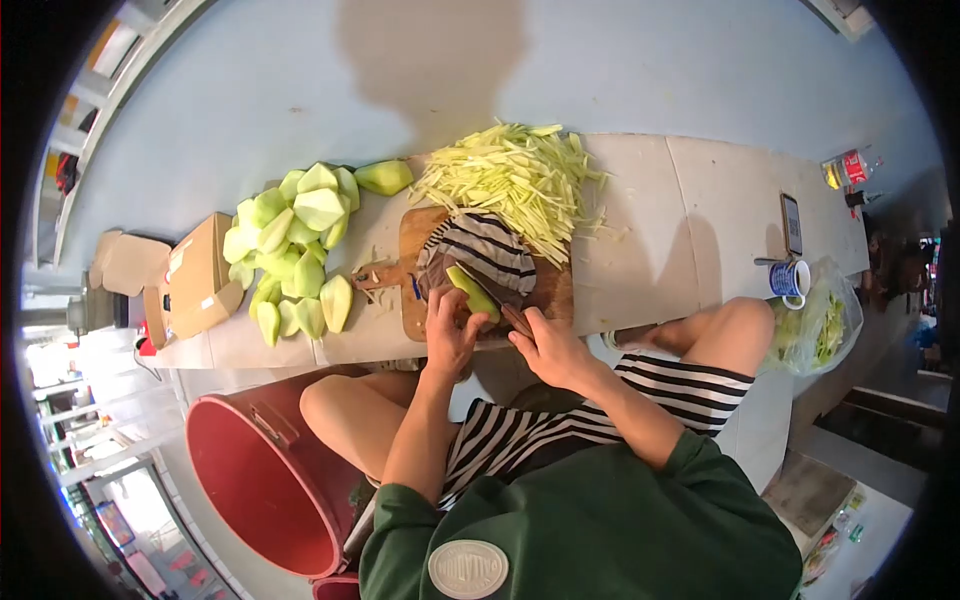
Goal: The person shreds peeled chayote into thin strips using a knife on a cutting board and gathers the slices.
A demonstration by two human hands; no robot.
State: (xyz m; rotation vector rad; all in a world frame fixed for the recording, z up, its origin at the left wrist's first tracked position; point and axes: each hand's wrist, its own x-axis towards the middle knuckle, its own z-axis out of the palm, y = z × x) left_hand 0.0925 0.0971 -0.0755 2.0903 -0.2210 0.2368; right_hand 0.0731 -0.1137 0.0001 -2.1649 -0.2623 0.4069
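I count two: left hand (450,328) curled round one green vegetable piece (474,292), right hand (550,347) wrapped on one knife (517,320). Piece is over one striped cloth (490,245), one cutting board (412,312), one desk (640,265). Farther: one shred heap (510,185).

- Cardboard box (208,275): left of the frame, on the left end of the surface (735,235); flaps open.
- Red tub (235,475): lower left of the frame, below the front edge of the surface; mouth open, interior wall visible.
- Mobile phone (791,224): right of the frame, face up on the surface.
- Mug (783,281): right of the frame, just below the phone; blue and white.
- Clear bottle (852,168): upper right of the frame; red label.
- Wall (640,70): upper frame; pale blue, bearing a dark shadow (432,50) at top centre.
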